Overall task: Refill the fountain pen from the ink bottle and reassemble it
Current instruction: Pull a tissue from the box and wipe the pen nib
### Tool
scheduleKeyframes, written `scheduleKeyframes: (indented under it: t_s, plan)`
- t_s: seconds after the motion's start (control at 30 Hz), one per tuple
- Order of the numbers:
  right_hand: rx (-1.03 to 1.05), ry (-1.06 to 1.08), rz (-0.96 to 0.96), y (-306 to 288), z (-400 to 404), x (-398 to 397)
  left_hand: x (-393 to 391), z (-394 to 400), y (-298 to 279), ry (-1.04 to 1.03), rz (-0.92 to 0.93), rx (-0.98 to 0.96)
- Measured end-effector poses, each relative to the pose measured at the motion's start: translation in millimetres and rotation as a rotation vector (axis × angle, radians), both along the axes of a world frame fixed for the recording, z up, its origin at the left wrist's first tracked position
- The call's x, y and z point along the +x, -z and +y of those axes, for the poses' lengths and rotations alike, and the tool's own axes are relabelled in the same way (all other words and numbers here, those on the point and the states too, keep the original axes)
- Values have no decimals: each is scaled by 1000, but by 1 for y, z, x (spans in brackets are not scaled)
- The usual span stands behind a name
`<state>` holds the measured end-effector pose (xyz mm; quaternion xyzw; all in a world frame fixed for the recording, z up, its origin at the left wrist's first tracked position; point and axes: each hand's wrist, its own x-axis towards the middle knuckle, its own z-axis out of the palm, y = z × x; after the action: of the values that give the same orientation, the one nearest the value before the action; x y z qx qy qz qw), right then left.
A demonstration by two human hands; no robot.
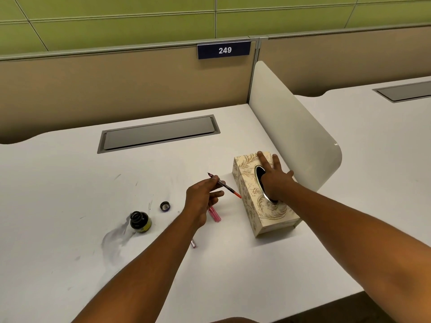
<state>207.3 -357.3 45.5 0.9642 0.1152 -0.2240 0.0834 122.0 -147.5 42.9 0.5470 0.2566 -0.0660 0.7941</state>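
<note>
Head view: the left hand (203,194) pinches the pen's inner section (225,185), nib pointing away and up, its orange-red end trailing toward the tissue box (253,206). The right hand (275,180) lies flat on top of that box, fingers spread over the oval slot and gripping nothing; whether a tissue is caught under the palm cannot be told. By my reading the filling is probably done or nearly so, and the reach for the box suggests a wipe of the nib comes next. The ink bottle (140,221) stands open to the left of the left hand, well apart from it, with its cap (165,206) lying loose between bottle and hand. A pink pen part (215,214) rests on the desk just under the left hand, and a second small pinkish piece (193,243) shows beside the left forearm; which is barrel and which is cap I cannot tell. So recapping the bottle and reassembling the pen look left to do. The desk (70,183) is white, smudged with grey ink marks near the bottle, and has a grey cable hatch (158,134) beyond the hands. A white divider (291,127) rises right of the box, a tan partition with a sign (224,50) reading 249 runs behind, and green wall panels sit above.
</note>
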Motion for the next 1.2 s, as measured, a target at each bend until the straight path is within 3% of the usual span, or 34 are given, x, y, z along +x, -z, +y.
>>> scheduleKeyframes:
  t_s: [0.27, 0.5, 0.73, 1.2]
  plan:
    - [68, -36, -61, -6, -5, -3, -1, 1, -1, 14, -11, 12]
    - [110, -169, -326, -5, -18, -14, -4, 6, -1, 36, -6, 18]
    - [-23, 17, -15, 0, -2, -2, -5, 8, -2, 35, -14, 17]
    - [-47, 57, 26, -2, 1, -2, -10, 8, 0, 19, -11, 24]
